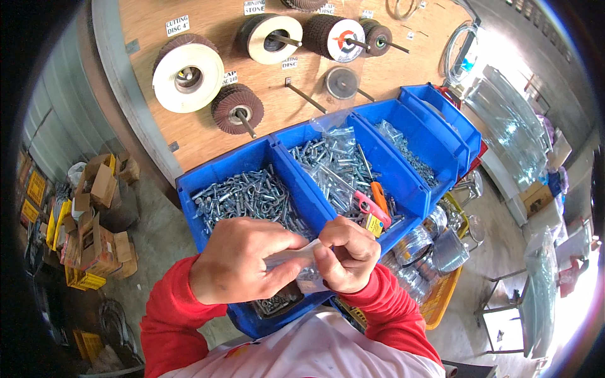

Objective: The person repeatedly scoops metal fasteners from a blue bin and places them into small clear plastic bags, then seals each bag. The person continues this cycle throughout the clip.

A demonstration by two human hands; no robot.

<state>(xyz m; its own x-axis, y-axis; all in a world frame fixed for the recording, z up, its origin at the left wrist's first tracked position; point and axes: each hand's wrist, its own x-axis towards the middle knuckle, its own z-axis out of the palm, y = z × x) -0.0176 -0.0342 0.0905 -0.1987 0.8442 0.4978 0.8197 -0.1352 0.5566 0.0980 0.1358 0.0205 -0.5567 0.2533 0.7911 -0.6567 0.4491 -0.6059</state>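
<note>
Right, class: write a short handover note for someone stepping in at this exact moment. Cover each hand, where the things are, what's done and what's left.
Left hand: gripping one end of a small clear plastic bag.
Right hand: pinching the bag's other end with its fingers.
Things: the bag is held over the near edge of the left blue bin, full of bolts. Middle bin holds bagged bolts and orange-handled tools.
Done: bag in hand.
Left: cannot tell whether it is being opened or closed.

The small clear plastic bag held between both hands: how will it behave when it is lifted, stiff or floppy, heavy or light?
The small clear plastic bag looks thin and creased, so it is probably floppy. It seems to hold small metal parts like those in the blue plastic bin, so it is likely heavy for its size. The left hand and right hand pinch it; the film may be slippery.
</note>
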